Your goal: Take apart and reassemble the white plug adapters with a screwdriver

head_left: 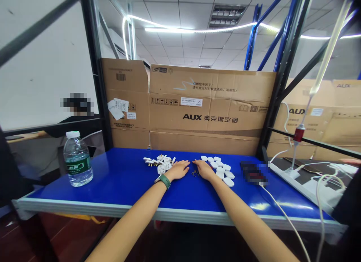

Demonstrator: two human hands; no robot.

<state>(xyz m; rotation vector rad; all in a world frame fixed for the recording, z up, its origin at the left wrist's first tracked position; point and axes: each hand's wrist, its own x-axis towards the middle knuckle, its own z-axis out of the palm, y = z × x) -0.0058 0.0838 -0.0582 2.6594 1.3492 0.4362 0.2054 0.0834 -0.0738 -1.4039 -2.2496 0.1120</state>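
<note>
On the blue tabletop (118,187) my left hand (178,169) lies flat with its fingers stretched out, holding nothing. Just left of it is a heap of white plug parts (162,162), some with metal pins showing. My right hand (203,168) rests palm down, fingers extended and no object in it. Several small dark screws or metal bits (194,173) lie between the hands, close to the right one. Beyond the right wrist, several white rounded plug covers (220,168) are spread out in a loose group.
A water bottle (78,160) stands at the left edge. To the right lie a blurred dark device (254,173) with a white cable (284,213) and a white power strip (299,187). A cardboard panel (208,104) closes off the back. Another person (77,109) sits at far left.
</note>
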